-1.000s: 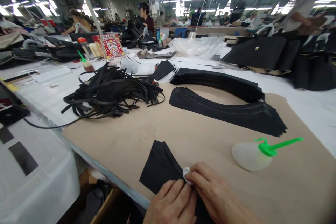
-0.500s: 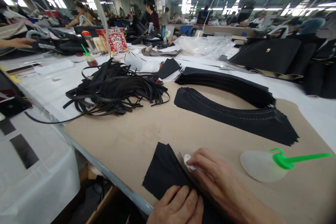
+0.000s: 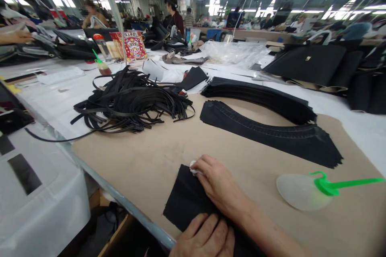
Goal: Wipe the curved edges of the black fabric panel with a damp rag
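A black fabric piece (image 3: pixel 187 196) lies at the table's near edge. My left hand (image 3: pixel 208 237) rests on it with its fingers bent and close together; whether they grip the fabric is hidden. Pinched in my right hand (image 3: pixel 217 184) is a small white wad (image 3: pixel 193 167), which touches the fabric's upper corner. To the right, a translucent bottle (image 3: pixel 297 191) with a green spout lies on its side on the brown sheet (image 3: pixel 144 160).
Two stacks of curved black pieces (image 3: pixel 271 138) (image 3: pixel 256 94) lie beyond my hands. A tangle of black straps (image 3: pixel 129 100) sits at left. Behind are plastic bags (image 3: pixel 235 52), a red box (image 3: pixel 134 46), an upright pole and several people.
My right hand has moved forward and left with the white wad, up to the fabric's corner. My left hand has stayed in nearly the same place. A person's hand at far left has shifted.
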